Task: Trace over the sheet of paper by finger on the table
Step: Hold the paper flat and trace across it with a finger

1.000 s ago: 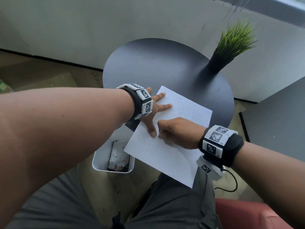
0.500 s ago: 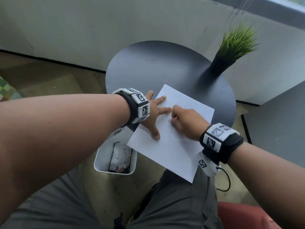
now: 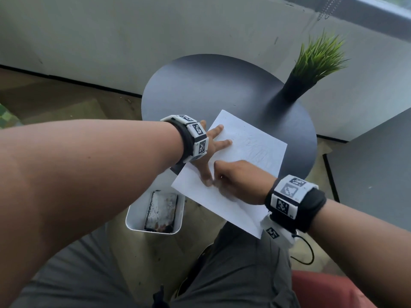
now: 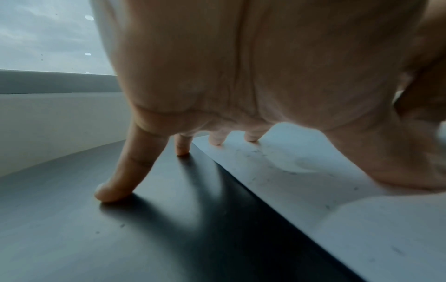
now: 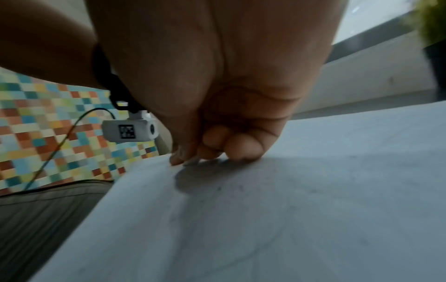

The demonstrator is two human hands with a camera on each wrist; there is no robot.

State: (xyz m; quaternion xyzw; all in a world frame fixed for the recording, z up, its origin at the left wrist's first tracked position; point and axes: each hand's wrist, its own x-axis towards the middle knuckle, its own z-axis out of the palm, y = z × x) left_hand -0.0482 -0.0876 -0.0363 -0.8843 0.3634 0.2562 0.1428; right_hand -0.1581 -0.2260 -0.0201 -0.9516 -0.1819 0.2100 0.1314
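A white sheet of paper (image 3: 251,150) with faint pencil lines lies on the round dark table (image 3: 211,92), its near part hanging over the table edge. My left hand (image 3: 211,147) is spread flat at the sheet's left edge. In the left wrist view, two fingertips (image 4: 111,192) rest on the table (image 4: 120,238) and the others and the thumb press the paper (image 4: 313,190). My right hand (image 3: 240,181) has its fingers curled, with the index tip touching the sheet beside my left thumb. The right wrist view shows curled fingertips (image 5: 243,152) on the paper (image 5: 289,209).
A green plant in a black pot (image 3: 311,70) stands at the table's back right. On the floor below the left edge sits a white bin (image 3: 138,218). A grey surface (image 3: 378,174) lies to the right, a red seat (image 3: 322,290) at the bottom right.
My right hand slid up the sheet toward my left index finger, then came back down beside my left thumb. The left hand stayed spread on the paper.
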